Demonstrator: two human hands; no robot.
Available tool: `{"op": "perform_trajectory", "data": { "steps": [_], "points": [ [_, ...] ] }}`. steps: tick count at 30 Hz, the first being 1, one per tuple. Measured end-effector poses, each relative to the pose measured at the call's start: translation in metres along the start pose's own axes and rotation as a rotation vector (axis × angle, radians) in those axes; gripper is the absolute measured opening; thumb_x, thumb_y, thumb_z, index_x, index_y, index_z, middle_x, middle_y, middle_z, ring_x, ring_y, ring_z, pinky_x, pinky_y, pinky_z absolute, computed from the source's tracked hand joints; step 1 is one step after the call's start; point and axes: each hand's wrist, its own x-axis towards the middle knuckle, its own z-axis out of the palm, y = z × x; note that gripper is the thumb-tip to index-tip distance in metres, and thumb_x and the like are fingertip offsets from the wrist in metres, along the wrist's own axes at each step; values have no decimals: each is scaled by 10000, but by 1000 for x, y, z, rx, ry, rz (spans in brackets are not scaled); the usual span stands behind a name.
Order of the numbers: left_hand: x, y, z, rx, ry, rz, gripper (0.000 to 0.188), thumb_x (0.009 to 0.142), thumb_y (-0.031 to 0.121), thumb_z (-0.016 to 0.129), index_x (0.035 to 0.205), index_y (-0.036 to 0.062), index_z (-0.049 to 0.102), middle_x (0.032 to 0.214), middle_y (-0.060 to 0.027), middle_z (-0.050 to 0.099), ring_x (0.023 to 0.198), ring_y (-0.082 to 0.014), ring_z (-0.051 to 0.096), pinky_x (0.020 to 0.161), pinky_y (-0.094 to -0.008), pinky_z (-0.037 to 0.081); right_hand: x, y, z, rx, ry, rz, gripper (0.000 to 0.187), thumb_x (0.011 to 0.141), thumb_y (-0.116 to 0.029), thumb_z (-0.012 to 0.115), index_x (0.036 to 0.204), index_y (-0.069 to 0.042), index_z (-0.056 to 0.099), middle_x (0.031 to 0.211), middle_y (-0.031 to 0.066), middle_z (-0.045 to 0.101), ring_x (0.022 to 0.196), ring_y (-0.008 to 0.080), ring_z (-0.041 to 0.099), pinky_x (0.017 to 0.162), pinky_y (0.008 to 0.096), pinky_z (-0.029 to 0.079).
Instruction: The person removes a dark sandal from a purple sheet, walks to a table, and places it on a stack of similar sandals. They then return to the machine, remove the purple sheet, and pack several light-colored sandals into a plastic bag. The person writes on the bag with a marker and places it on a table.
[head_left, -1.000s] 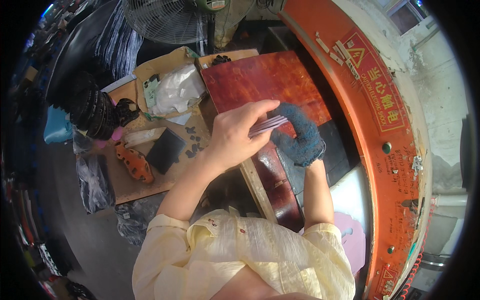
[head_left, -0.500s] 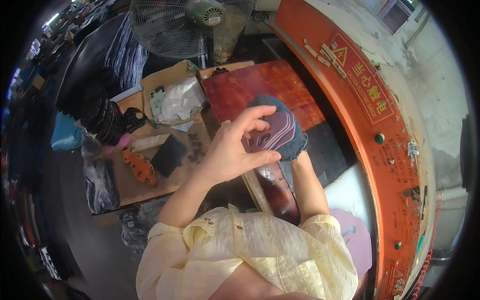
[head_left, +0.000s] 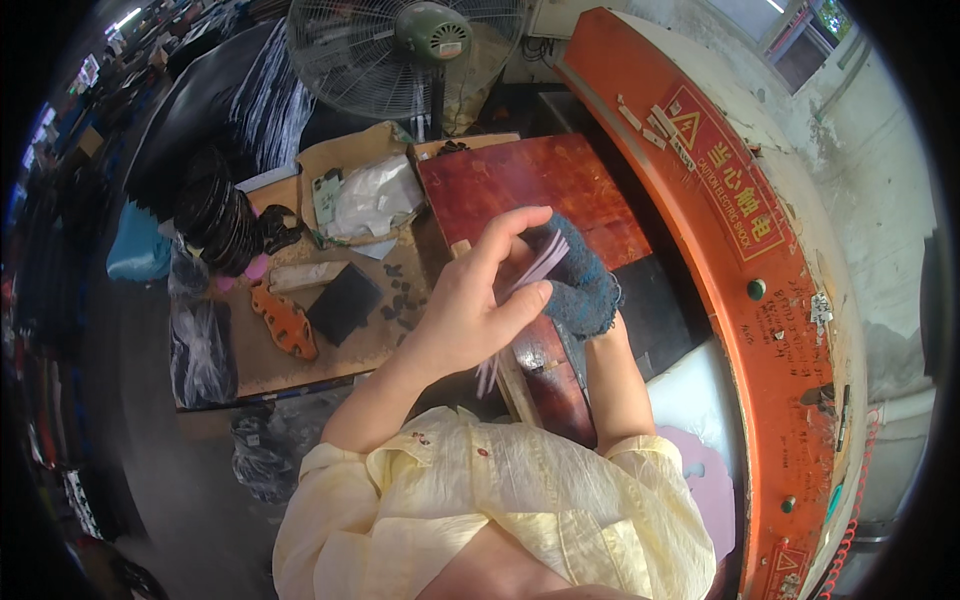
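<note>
My bare left hand (head_left: 480,290) pinches a thin stack of purple cut pieces (head_left: 545,262) between thumb and fingers. The stack is turned nearly edge-on, and its narrow lower ends stick out under the palm. My right hand (head_left: 585,290) wears a blue-grey knitted glove and curls round the far side of the stack, against its upper end. Part of its fingers is hidden behind the pieces. Both hands are above the near edge of a reddish-brown board (head_left: 520,190). A lavender sheet with cut-outs (head_left: 705,490) lies by my right elbow.
To the right runs a long orange machine (head_left: 730,330) with a warning sign. A work table (head_left: 370,340) at left carries an orange cut-out piece (head_left: 283,322), a dark block (head_left: 345,302), small black scraps and a carton (head_left: 318,215) with clear plastic. Behind stands a fan (head_left: 430,45).
The purple stack has turned from showing its broad face to nearly edge-on, with its ends now visible below my left palm. The surroundings have shifted slightly with my head.
</note>
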Motion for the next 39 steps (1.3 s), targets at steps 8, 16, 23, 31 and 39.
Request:
{"op": "perform_trajectory", "data": {
  "steps": [8, 16, 23, 31, 39],
  "points": [
    [-4, -12, -4, -199, 105, 30, 362, 939, 119, 483, 1271, 7, 391, 1022, -51, 539, 883, -84, 514, 802, -230, 421, 3, -21, 12, -365, 47, -10, 497, 725, -146, 760, 1162, -32, 551, 1015, 50, 611, 922, 119, 566, 826, 288, 473],
    [-8, -37, -32, -654, 155, -193, 310, 936, 184, 507, 1185, 8, 454, 915, -70, 579, 740, -107, 559, 682, -229, 453, 14, -3, 21, -314, 132, 148, 321, 802, -90, 666, 1107, -20, 595, 952, 52, 631, 852, 105, 566, 762, 268, 478],
    [-24, -57, -33, -264, 251, -193, 370, 877, 173, 626, 1173, 4, 483, 993, -48, 591, 823, -87, 578, 734, -222, 453, 19, 11, 30, -232, 170, 226, 252, 803, -132, 673, 1027, -27, 629, 856, 23, 640, 732, 76, 548, 631, 232, 460],
    [-49, -55, -36, -200, 298, -175, 345, 923, 179, 554, 1195, -7, 454, 936, -55, 580, 702, -103, 600, 639, -222, 457, 23, 43, 39, -160, 204, 260, 154, 789, -127, 663, 915, -42, 637, 754, 2, 609, 626, 84, 532, 535, 214, 406],
    [-87, -78, -24, -36, 407, -243, 326, 923, 182, 542, 1178, -8, 471, 850, -65, 606, 640, -91, 588, 579, -229, 454, 7, 84, 46, -91, -114, 300, 275, 812, -227, 669, 1021, -56, 614, 881, 7, 614, 794, 86, 547, 712, 248, 451]
  ]
}}
